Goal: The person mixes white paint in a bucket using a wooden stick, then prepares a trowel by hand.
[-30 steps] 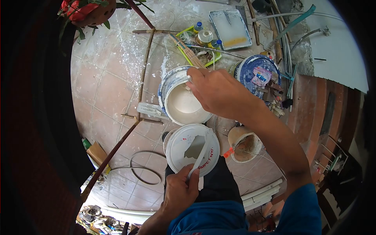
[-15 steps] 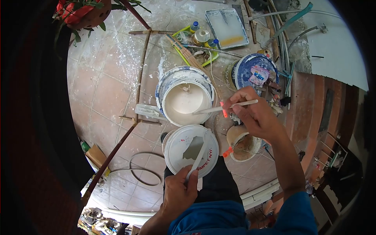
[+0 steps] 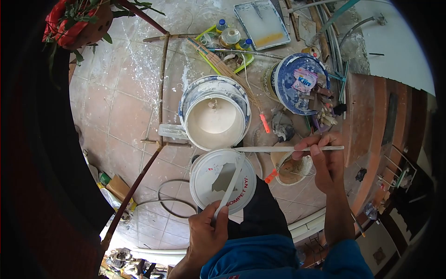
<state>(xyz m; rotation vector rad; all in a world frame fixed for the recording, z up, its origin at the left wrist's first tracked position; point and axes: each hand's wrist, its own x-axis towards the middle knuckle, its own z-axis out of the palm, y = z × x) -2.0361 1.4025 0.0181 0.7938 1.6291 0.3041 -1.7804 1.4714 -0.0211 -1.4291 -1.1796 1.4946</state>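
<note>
My left hand (image 3: 210, 226) is closed around the lower end of a flat white strip (image 3: 230, 187), which slants over a round white lid (image 3: 200, 179) with red lettering. A grey patch (image 3: 224, 178) shows on the lid, and the strip's far end has whitish material on it. Between the thumb and fingers of my right hand (image 3: 325, 158) is a second thin pale strip (image 3: 265, 149), held nearly level. Its left tip comes close to the lid's upper edge. Just beyond the lid stands a white bucket (image 3: 189, 131) with smooth off-white paste inside.
A flat clear-grey blade (image 3: 172, 131) sits left of the bucket. To the right are a blue-topped bucket (image 3: 288, 88) bearing a pink packet, and a dirty pail (image 3: 304, 176). A bamboo-stick broom (image 3: 223, 67), green tray (image 3: 248, 61) and paint tray (image 3: 263, 25) lie behind. A metal frame (image 3: 162, 93) runs along the left.
My right hand has moved down and right with its strip, whose tip has left the bucket's mouth. My left hand still holds its strip over the lid. The view has shifted slightly.
</note>
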